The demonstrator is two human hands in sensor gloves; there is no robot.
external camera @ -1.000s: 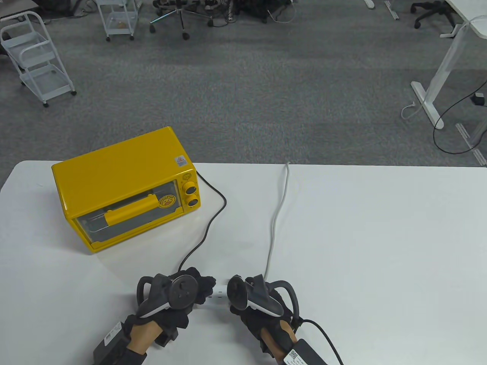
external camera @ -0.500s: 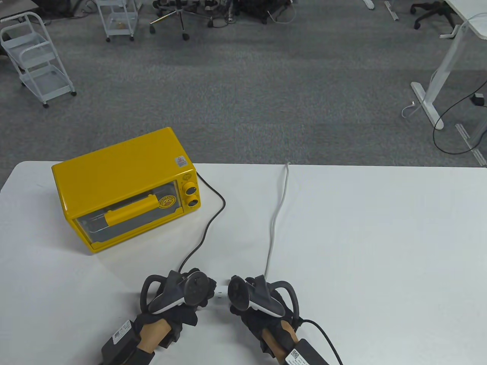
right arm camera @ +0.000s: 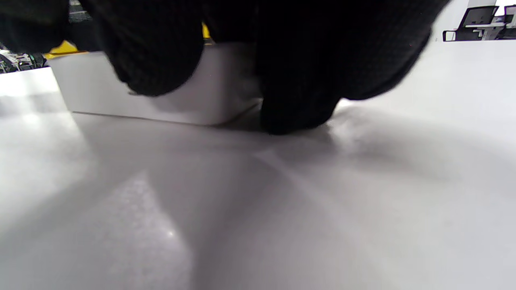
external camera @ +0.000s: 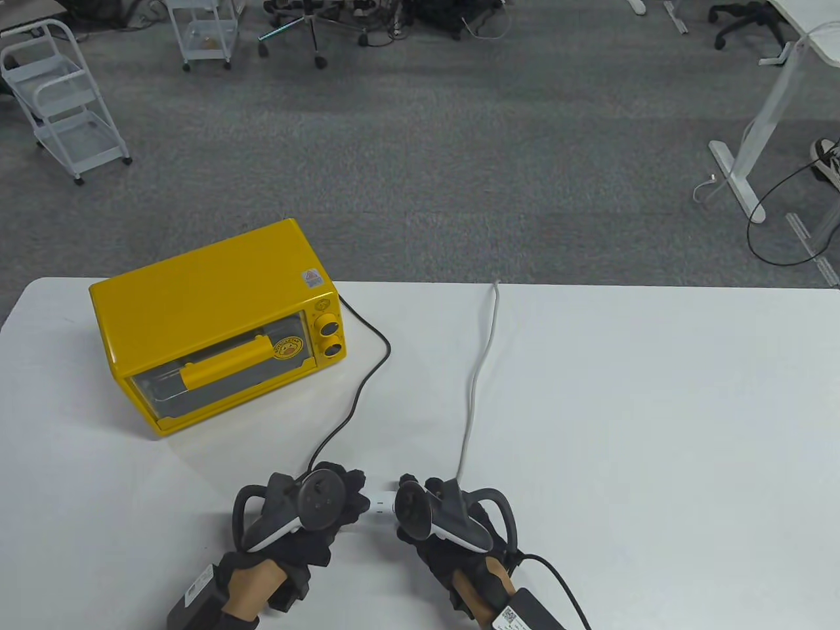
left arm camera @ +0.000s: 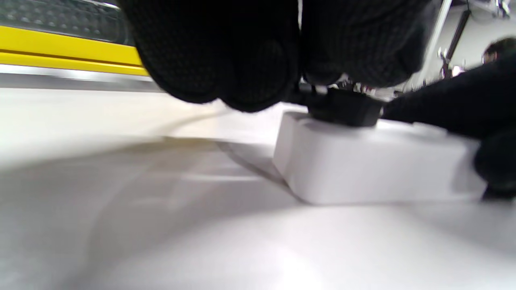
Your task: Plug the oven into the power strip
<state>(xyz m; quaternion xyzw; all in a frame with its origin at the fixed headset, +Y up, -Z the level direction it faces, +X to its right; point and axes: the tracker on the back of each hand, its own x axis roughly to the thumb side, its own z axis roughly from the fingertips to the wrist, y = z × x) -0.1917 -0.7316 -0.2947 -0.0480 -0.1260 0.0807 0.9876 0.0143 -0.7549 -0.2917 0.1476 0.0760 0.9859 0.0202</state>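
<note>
The yellow oven (external camera: pixel 216 321) stands at the table's back left. Its black cord (external camera: pixel 357 394) runs to my left hand (external camera: pixel 348 502). In the left wrist view the black plug (left arm camera: pixel 342 108) sits on top of the white power strip (left arm camera: pixel 375 165), and my left hand's fingers (left arm camera: pixel 225 52) curl over it from above. My right hand (external camera: pixel 410 525) holds the other end of the strip (external camera: pixel 380 505). In the right wrist view its fingers (right arm camera: pixel 298 80) wrap the strip (right arm camera: pixel 161 92) down to the table.
The strip's pale cable (external camera: pixel 476 374) runs from my right hand to the table's (external camera: pixel 656 426) far edge. Behind the table are carpet, a white cart (external camera: pixel 62 98) and a desk leg (external camera: pixel 741 170).
My left hand shifted a little right toward the strip, then slightly back left. My right hand stayed on the strip. The oven and cords have not moved.
</note>
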